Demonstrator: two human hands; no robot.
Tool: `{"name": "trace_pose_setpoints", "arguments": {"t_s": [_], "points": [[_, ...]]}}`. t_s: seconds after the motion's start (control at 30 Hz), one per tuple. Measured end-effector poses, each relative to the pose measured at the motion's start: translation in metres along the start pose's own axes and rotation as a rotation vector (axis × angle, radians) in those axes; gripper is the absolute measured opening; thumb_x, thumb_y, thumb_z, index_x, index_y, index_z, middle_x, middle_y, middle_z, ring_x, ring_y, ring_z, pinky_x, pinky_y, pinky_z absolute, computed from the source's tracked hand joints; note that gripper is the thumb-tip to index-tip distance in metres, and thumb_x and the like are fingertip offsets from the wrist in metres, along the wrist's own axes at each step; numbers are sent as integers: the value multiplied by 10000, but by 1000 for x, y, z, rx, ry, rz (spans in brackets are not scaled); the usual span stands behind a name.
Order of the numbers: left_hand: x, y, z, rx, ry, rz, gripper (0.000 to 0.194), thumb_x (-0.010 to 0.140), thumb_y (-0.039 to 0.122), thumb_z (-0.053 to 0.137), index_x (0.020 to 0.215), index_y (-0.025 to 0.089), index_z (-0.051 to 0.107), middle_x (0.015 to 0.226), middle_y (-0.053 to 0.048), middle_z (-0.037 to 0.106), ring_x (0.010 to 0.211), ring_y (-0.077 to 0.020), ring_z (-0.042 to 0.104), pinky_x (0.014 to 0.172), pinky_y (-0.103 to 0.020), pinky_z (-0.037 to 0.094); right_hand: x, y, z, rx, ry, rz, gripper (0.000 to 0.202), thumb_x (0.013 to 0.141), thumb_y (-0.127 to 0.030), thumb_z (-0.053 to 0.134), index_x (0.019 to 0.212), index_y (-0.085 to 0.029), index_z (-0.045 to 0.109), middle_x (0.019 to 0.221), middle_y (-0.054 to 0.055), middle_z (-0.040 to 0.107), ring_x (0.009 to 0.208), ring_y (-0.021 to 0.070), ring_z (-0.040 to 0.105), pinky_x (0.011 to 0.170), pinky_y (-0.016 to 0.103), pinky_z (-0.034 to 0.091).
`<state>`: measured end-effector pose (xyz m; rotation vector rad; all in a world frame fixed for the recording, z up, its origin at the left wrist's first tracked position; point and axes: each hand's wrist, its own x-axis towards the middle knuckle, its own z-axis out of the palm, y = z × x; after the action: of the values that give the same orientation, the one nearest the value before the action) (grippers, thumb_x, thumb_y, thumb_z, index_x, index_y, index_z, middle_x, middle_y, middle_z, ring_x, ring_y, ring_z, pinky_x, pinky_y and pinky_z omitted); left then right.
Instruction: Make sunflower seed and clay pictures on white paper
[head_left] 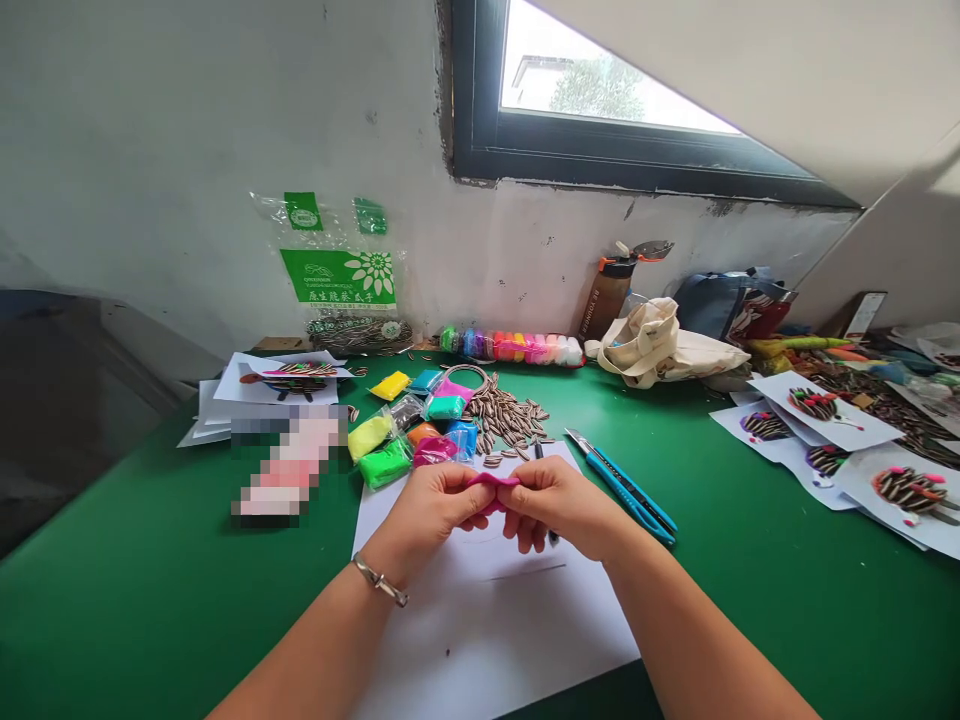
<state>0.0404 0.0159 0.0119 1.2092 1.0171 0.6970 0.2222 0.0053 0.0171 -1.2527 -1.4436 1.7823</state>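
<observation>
Between both hands is a flattened piece of magenta modelling clay, pinched at its two sides. My left hand, with a silver bracelet at the wrist, closes thumb and fingers on its left edge. My right hand grips the right edge the same way. Below them lies a white sheet of paper with faint drawn lines. A dark pen is partly hidden behind my right hand. Just beyond the hands sit bagged clay packets in several colours, among them a green packet and a magenta packet.
Loose striped sunflower seeds are heaped behind the paper. A blue utility knife lies to the right. Seed-decorated sheets are at far right, more papers at left. Along the wall stand a seed bag, a bottle and a cloth bag.
</observation>
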Motion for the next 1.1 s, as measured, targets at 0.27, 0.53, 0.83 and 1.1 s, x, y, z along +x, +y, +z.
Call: {"name": "trace_pose_setpoints", "arguments": {"t_s": [0.27, 0.53, 0.83, 1.1], "points": [[0, 1, 1, 23, 1, 3, 320, 690, 429, 714, 698, 111, 672, 675, -45, 650, 578, -126, 557, 566, -254, 457, 3, 6, -3, 28, 82, -129, 311, 781, -435, 629, 698, -137, 600, 619, 17, 631, 485, 97, 583, 372, 162, 368], [-3, 4, 5, 55, 48, 17, 290, 710, 399, 686, 668, 116, 641, 631, -25, 625, 560, -130, 569, 553, -251, 455, 2, 3, -11, 166, -8, -76, 355, 739, -454, 699, 891, -136, 662, 769, 48, 666, 553, 120, 636, 408, 175, 459], [-5, 6, 8, 72, 106, 99, 293, 735, 407, 666, 651, 129, 624, 594, -9, 601, 560, -134, 577, 532, -234, 433, 8, 11, 1, 219, -27, 19, 383, 743, -501, 685, 771, -119, 677, 610, 34, 642, 450, 100, 604, 358, 142, 396], [-6, 6, 8, 11, 31, 40, 507, 768, 619, 566, 710, 119, 620, 636, -52, 633, 574, -147, 599, 539, -243, 439, 8, 8, 2, 296, -4, -39, 258, 699, -366, 736, 700, -119, 663, 551, 11, 629, 394, 82, 554, 326, 148, 331]]}}
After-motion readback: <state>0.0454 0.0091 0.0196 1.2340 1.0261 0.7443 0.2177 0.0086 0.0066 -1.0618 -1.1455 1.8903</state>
